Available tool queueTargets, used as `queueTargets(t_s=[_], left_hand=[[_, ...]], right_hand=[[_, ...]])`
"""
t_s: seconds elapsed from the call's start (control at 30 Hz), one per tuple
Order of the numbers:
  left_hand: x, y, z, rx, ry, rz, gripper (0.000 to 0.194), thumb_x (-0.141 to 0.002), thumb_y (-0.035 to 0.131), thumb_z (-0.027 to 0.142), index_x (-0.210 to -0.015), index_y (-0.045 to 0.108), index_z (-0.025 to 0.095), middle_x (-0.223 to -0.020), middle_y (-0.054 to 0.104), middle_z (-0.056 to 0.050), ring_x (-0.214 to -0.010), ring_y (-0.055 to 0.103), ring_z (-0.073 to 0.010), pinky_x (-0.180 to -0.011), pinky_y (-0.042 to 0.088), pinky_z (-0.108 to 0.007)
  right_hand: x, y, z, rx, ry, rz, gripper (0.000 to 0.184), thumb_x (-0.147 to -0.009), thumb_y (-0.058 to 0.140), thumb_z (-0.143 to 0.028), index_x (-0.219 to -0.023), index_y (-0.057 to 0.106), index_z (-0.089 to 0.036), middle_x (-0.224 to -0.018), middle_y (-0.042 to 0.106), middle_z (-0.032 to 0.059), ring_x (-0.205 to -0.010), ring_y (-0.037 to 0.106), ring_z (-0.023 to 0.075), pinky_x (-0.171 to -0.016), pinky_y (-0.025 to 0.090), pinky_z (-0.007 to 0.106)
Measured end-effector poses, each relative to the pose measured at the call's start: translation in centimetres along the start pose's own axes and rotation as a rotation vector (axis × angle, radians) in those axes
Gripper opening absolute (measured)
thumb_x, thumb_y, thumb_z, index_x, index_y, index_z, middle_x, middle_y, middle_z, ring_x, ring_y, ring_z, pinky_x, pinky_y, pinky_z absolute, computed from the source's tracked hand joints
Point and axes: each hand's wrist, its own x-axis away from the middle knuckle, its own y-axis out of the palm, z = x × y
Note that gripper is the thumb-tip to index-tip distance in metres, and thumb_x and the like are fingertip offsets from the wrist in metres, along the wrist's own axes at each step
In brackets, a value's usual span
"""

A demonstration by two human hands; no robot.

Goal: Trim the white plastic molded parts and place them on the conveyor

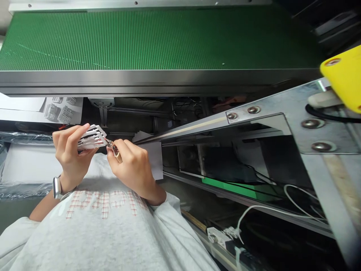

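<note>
Pale shirt front (107,237): nearest, below our hands. Grip, left hand (72,154): our fingers and thumb pinch a white slatted part (93,139), raised in front of the shirt. Grip, right hand (131,162): wrapped round a small metal hand tool (116,151), tip at the part's right end. Handling, we judge: light, stiff, thin slats liable to snap; best held by the outer edges. Beyond: ribbed green belt (141,41).
</note>
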Motion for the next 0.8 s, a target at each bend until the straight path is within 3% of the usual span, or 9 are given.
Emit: queueTargets(t_s=[0.4,0.8], left_hand=[[-0.25,-0.47,0.00,-0.011,0.000,0.017,0.050,-0.082,0.085,0.026,-0.128,0.066,0.025,-0.102,0.071,-0.007,-0.093,0.060,-0.0221,-0.089,0.048,-0.035],[-0.13,-0.68,-0.17,-0.019,0.001,0.029,0.051,-0.082,0.085,0.025,-0.129,0.066,0.026,-0.103,0.071,-0.007,-0.094,0.061,-0.0218,-0.089,0.049,-0.034]], right_hand=[[-0.08,0.62,-0.53,0.019,-0.014,0.050,0.032,-0.101,0.054,-0.036,-0.077,0.066,-0.019,-0.064,0.066,-0.0008,-0.056,0.060,0.0122,-0.057,0.037,0.026],[-0.19,0.87,-0.93,0.014,-0.019,0.045,0.028,-0.101,0.054,-0.029,-0.078,0.068,-0.019,-0.062,0.063,-0.0026,-0.054,0.056,0.0111,-0.055,0.037,0.026]])
